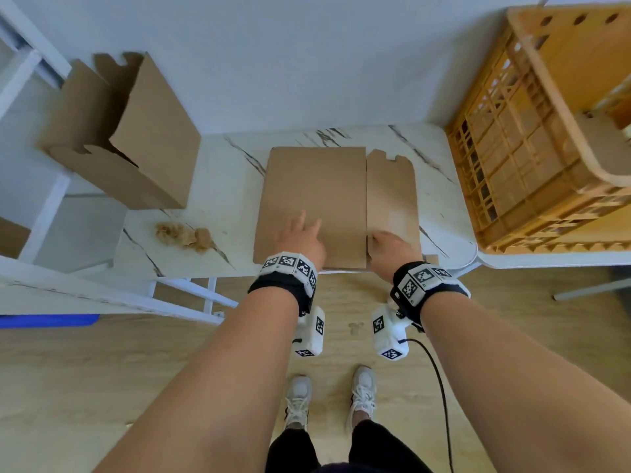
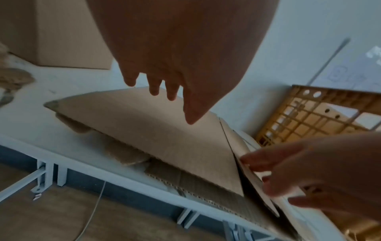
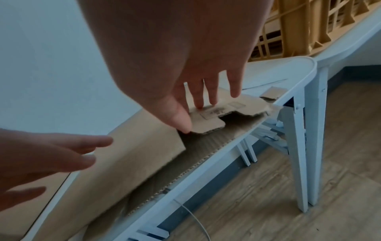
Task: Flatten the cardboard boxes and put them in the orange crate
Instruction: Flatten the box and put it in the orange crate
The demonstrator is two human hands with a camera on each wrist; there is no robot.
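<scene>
A flattened box (image 1: 310, 192) lies on the tabletop (image 1: 222, 172), left of the orange crate (image 1: 532, 165). The left hand (image 1: 300, 240) spreads straight-fingered over it; the right hand (image 1: 389, 249), fingers straight, presses its side flap (image 1: 392, 192).

Found flattened brown cardboard box (image 1: 312, 199) lying flat at table (image 1: 218, 186) near edge, side flap (image 1: 392, 196) spread rightward. Noted second box (image 1: 129, 138) standing open far left, orange lattice crate (image 1: 532, 158) far right.
</scene>
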